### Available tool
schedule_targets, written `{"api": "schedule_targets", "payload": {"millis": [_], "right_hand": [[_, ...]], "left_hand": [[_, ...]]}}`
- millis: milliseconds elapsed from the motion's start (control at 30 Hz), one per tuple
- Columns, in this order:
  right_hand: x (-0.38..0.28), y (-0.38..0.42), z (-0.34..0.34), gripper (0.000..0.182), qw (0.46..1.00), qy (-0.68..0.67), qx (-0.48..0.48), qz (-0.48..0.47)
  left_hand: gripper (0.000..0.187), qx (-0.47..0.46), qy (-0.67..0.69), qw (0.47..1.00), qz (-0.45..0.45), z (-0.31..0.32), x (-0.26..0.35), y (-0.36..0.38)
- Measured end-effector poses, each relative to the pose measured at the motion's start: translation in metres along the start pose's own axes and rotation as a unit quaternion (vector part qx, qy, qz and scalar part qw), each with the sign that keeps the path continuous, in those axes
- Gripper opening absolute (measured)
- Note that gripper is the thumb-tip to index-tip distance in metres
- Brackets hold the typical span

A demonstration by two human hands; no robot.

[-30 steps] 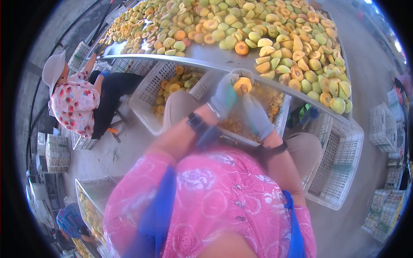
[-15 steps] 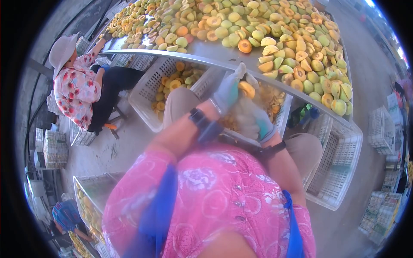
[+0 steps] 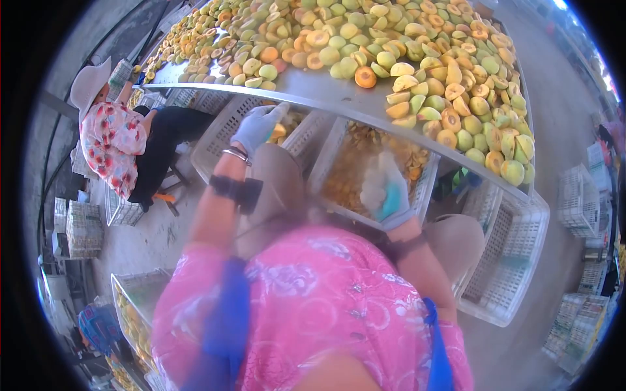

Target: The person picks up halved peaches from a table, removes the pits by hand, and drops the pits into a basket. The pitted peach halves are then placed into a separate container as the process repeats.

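My left hand [image 3: 259,127], in a pale glove, is over the left crate [image 3: 210,144], below the metal table's edge. It is closed on an orange fruit piece [image 3: 279,132] at its palm side. My right hand [image 3: 389,192], in a grey and teal glove, is over the middle crate [image 3: 318,171]. Its fingers look curled and are blurred; what they hold cannot be made out. Brownish-orange fruit pieces [image 3: 355,153] lie in the middle crate. Above both hands, a large heap of halved yellow-green fruit [image 3: 385,49] lies on the metal table [image 3: 313,85].
A person [image 3: 111,133] in a hat and floral top sits at the left side of the table. White plastic crates [image 3: 515,254] stand at the right, with others [image 3: 85,228] stacked at the left. A crate with fruit [image 3: 134,319] stands behind at lower left.
My left hand has moved left from above the middle crate to the left crate, with an orange fruit piece at it. My right hand has stayed over the middle crate, slightly apart from the table edge.
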State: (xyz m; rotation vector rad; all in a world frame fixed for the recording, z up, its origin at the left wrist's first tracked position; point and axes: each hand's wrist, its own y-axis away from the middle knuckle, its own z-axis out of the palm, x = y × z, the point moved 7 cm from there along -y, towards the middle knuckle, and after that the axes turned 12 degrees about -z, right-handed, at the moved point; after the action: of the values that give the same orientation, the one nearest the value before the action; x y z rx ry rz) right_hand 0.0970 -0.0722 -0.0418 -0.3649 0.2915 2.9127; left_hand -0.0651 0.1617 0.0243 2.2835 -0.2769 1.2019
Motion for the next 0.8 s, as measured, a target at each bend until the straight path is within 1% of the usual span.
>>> {"api": "schedule_targets", "payload": {"millis": [33,67,133,167,200,267,333,400,467,533,567,600,633,667,733,767,800], "right_hand": [[0.003,-0.002,-0.001,0.029,1.000,0.013,0.009,0.012],[0.006,-0.003,-0.001,0.029,0.999,0.026,0.018,0.025],[0.010,-0.003,0.008,0.029,0.998,0.049,0.018,0.036],[0.012,-0.002,0.013,0.029,0.996,0.072,0.019,0.047],[0.011,-0.003,0.013,0.029,0.992,0.112,0.040,0.047],[0.011,-0.006,0.008,0.029,0.992,0.111,0.034,0.055],[0.012,-0.007,0.006,0.029,0.992,0.109,0.031,0.063],[0.006,-0.006,0.004,0.036,0.987,0.142,0.063,0.044],[0.005,-0.006,0.008,0.038,0.984,0.157,0.076,0.046],[0.004,-0.007,0.004,0.039,0.980,0.171,0.089,0.048],[0.008,-0.009,-0.002,0.040,0.983,0.155,0.072,0.068],[0.012,-0.009,-0.001,0.041,0.985,0.137,0.056,0.089],[0.012,-0.009,-0.001,0.041,0.985,0.135,0.056,0.087],[0.012,-0.010,0.000,0.041,0.984,0.151,0.055,0.079],[0.012,-0.009,0.004,0.042,0.982,0.167,0.053,0.071],[0.011,-0.008,0.008,0.032,0.984,0.159,0.044,0.066],[0.010,-0.007,0.011,0.022,0.986,0.151,0.036,0.060]], "left_hand": [[0.036,0.101,-0.136,0.983,0.073,-0.013,0.012,-0.001],[0.036,0.103,-0.136,0.983,0.073,-0.014,0.013,-0.007],[0.033,0.171,-0.203,0.954,0.141,-0.007,0.046,-0.001],[0.038,0.177,-0.216,0.946,0.165,0.005,0.055,-0.009],[0.043,0.184,-0.229,0.937,0.188,0.019,0.067,-0.017],[0.037,0.131,-0.301,0.897,0.295,0.061,0.102,-0.016],[0.039,0.190,-0.298,0.884,0.307,0.091,0.102,-0.063],[0.040,0.208,-0.310,0.874,0.310,0.117,0.119,-0.084],[0.042,0.226,-0.323,0.863,0.315,0.130,0.128,-0.093],[0.049,0.221,-0.429,0.831,0.276,0.143,0.127,-0.105],[0.049,0.221,-0.429,0.830,0.278,0.146,0.126,-0.107],[0.046,0.257,-0.415,0.819,0.303,0.146,0.128,-0.102],[0.044,0.291,-0.400,0.805,0.327,0.145,0.129,-0.098],[0.044,0.290,-0.401,0.805,0.327,0.146,0.128,-0.099],[0.044,0.158,-0.367,0.853,0.336,0.159,0.126,-0.100],[0.044,0.158,-0.366,0.853,0.336,0.159,0.126,-0.097],[0.040,0.115,-0.338,0.877,0.321,0.161,0.127,-0.091]]}}
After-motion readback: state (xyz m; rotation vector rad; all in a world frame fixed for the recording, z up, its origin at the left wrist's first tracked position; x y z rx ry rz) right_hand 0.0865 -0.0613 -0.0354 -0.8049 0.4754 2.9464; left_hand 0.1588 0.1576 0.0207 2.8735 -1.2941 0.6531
